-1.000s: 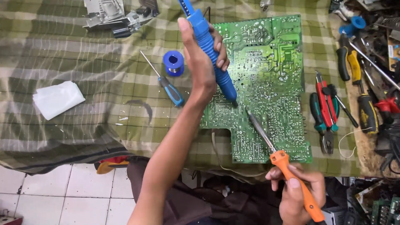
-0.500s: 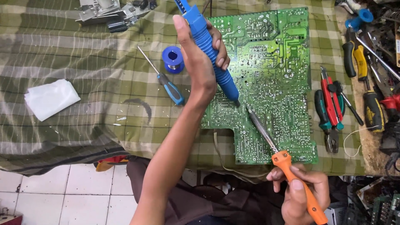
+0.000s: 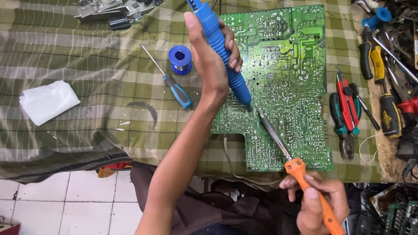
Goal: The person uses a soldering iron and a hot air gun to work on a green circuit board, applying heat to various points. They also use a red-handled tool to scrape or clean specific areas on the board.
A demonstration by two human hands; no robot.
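A large green circuit board (image 3: pixel 287 78) lies solder side up on a green checked cloth (image 3: pixel 87 113). My left hand (image 3: pixel 211 61) grips a blue desoldering pump (image 3: pixel 224 56), its nozzle down on the board near the middle left. My right hand (image 3: pixel 315 202) holds an orange-handled soldering iron (image 3: pixel 300 174) at the table's near edge. The iron's metal tip reaches up to the board right beside the pump nozzle.
A blue-handled screwdriver (image 3: pixel 172 85) and a blue solder spool (image 3: pixel 180 58) lie left of the board. White folded paper (image 3: pixel 48 102) sits at far left. Red and green pliers (image 3: pixel 346 115) and several screwdrivers lie to the right. Metal parts (image 3: pixel 113 11) are at the back.
The view shifted slightly, so everything sits a little lower and to the left. Both tools stay on the same spot of the board, tips together.
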